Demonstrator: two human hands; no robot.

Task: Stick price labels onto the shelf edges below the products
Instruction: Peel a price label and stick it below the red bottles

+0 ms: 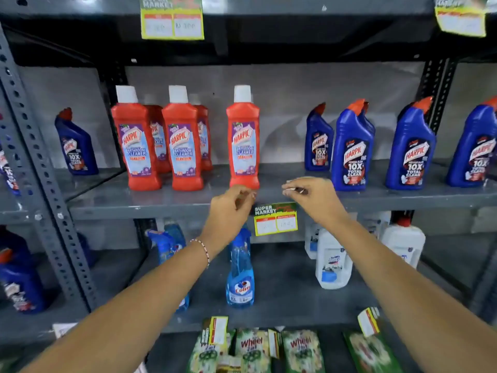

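A yellow and green price label (275, 219) hangs on the front edge of the middle grey shelf (161, 211), below and just right of a red Harpic bottle (243, 138). My left hand (232, 205) hovers at the label's upper left corner with its fingers curled shut, and nothing shows in them. At the shelf's top edge, above the label's upper right corner, my right hand (309, 195) has its fingertips pinched together. Whether something thin sits between them is unclear.
Two more red Harpic bottles (139, 141) stand to the left and blue Harpic bottles (349, 149) to the right. Blue spray bottles (240, 270) and white jugs (332, 262) fill the shelf below. Other labels (172, 18) hang on the upper edge, and green Wheel packs (251, 348) lie lowest.
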